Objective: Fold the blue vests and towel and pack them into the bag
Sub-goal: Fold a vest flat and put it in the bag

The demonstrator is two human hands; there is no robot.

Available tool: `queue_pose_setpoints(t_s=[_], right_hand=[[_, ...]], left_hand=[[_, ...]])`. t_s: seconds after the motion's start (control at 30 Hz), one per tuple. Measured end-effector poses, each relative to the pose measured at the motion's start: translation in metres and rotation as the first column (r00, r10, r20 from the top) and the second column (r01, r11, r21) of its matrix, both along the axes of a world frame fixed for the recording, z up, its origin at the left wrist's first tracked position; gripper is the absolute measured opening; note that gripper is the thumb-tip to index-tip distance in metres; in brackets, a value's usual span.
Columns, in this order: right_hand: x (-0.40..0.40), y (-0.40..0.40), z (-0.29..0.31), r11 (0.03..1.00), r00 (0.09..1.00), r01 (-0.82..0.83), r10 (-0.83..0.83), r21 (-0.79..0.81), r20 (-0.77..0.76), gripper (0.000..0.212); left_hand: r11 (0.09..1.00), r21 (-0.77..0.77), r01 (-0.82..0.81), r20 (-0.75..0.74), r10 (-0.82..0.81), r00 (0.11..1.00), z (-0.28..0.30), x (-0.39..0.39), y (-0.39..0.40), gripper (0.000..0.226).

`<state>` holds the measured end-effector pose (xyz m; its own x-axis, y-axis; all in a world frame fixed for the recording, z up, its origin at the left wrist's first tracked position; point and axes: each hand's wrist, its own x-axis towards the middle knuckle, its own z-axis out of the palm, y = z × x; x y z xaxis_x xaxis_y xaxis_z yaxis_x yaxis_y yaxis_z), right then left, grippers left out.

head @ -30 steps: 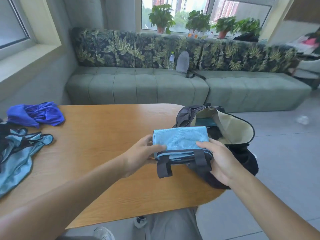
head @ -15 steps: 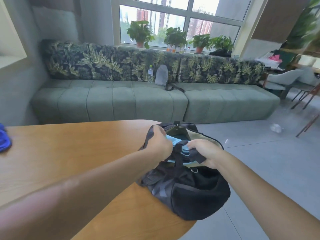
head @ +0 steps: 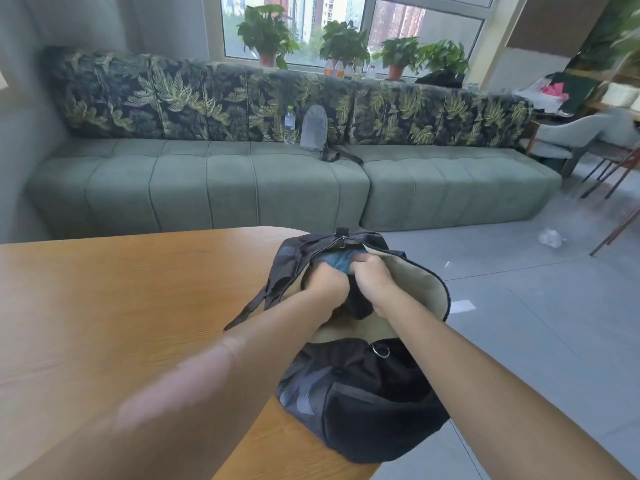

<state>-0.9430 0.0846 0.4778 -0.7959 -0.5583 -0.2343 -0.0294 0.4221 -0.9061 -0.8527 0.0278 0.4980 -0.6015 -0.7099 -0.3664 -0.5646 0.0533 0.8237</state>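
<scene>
Head view looks down on a black bag (head: 363,403) sitting at the near right edge of a wooden table (head: 121,306), part of its bulk hanging out past the rim over the floor. Both hands are plunged into its open mouth, side by side and touching: the left hand (head: 323,284) and the right hand (head: 372,277) each have their fingers curled down onto a folded blue cloth (head: 337,263), pushing it in toward the far end of the bag. Only a small patch of that blue shows between the knuckles and the zip, so I cannot say whether it is a vest or the towel. The risk I would watch is the bag itself; with so much of it off the table, a hard shove downward could tip it over the edge and spill what is packed. The fold could also bunch up if it is rammed against the lining (head: 422,289). A loose strap (head: 258,303) trails across the table on the left of the opening and might get dragged inside with the cloth. Farther off, a long green sofa (head: 242,188) runs along the wall, with a water bottle (head: 289,124) and a grey pouch (head: 314,128) standing on it, well apart from the work
</scene>
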Motion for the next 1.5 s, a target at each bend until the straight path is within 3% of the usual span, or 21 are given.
queue_pose_setpoints(t_s=[0.13, 0.23, 0.33, 0.5, 0.7, 0.9, 0.97, 1.07, 1.13, 1.23, 1.33, 1.5], right_hand=[[0.002, -0.011, -0.009, 0.996, 0.992, -0.003, 0.015, -0.094, 0.122, 0.033], [-0.013, -0.024, -0.019, 0.995, 0.996, -0.015, 0.023, -0.094, 0.083, 0.028], [-0.034, -0.03, -0.018, 0.999, 0.999, -0.027, 0.026, 0.023, 0.041, 0.036], [-0.053, -0.021, -0.023, 0.978, 0.99, -0.039, 0.066, 0.207, -0.122, 0.036], [-0.064, -0.022, -0.055, 0.969, 0.974, -0.099, 0.14, 0.225, -0.179, 0.032], [-0.067, -0.015, -0.066, 0.932, 0.92, -0.253, 0.315, 0.258, -0.234, 0.052], [-0.064, -0.011, -0.061, 0.889, 0.88, -0.295, 0.396, 0.35, -0.262, 0.048], [-0.061, -0.005, -0.06, 0.853, 0.793, -0.25, 0.452, 0.459, -0.408, 0.05], [-0.062, 0.001, -0.064, 0.835, 0.744, -0.236, 0.484, 0.496, -0.46, 0.055], [-0.066, 0.01, -0.072, 0.759, 0.71, -0.318, 0.588, 0.568, -0.388, 0.053], [-0.067, 0.017, -0.077, 0.751, 0.684, -0.322, 0.605, 0.577, -0.407, 0.073], [-0.068, 0.013, -0.065, 0.675, 0.677, -0.334, 0.657, 0.658, -0.33, 0.066]], left_hand=[[0.928, 0.324, -0.185, -0.143, 0.242, 0.96, -0.016, -0.02, -0.015, 0.039], [0.888, 0.389, -0.244, -0.202, 0.34, 0.918, -0.024, -0.029, -0.028, 0.037], [0.899, 0.279, -0.337, -0.213, 0.4, 0.891, -0.03, -0.032, -0.04, 0.021], [0.952, 0.162, -0.26, -0.106, 0.278, 0.955, -0.055, -0.035, -0.046, 0.043], [0.954, -0.083, -0.287, -0.05, 0.284, 0.957, -0.059, -0.027, -0.04, 0.038], [0.943, -0.329, -0.044, 0.053, 0.064, 0.997, -0.083, -0.027, -0.051, 0.03], [0.867, -0.483, 0.122, 0.16, -0.05, 0.986, -0.08, -0.022, -0.05, 0.028], [0.701, -0.627, 0.34, 0.263, -0.22, 0.939, -0.079, -0.018, -0.057, 0.055], [0.653, -0.573, 0.495, 0.366, -0.337, 0.867, -0.079, -0.021, -0.065, 0.066], [0.672, -0.417, 0.611, 0.453, -0.429, 0.782, -0.081, -0.023, -0.071, 0.066], [0.668, -0.42, 0.614, 0.463, -0.424, 0.778, -0.086, -0.018, -0.07, 0.069], [0.692, -0.388, 0.608, 0.463, -0.424, 0.778, -0.08, -0.014, -0.067, 0.07]])
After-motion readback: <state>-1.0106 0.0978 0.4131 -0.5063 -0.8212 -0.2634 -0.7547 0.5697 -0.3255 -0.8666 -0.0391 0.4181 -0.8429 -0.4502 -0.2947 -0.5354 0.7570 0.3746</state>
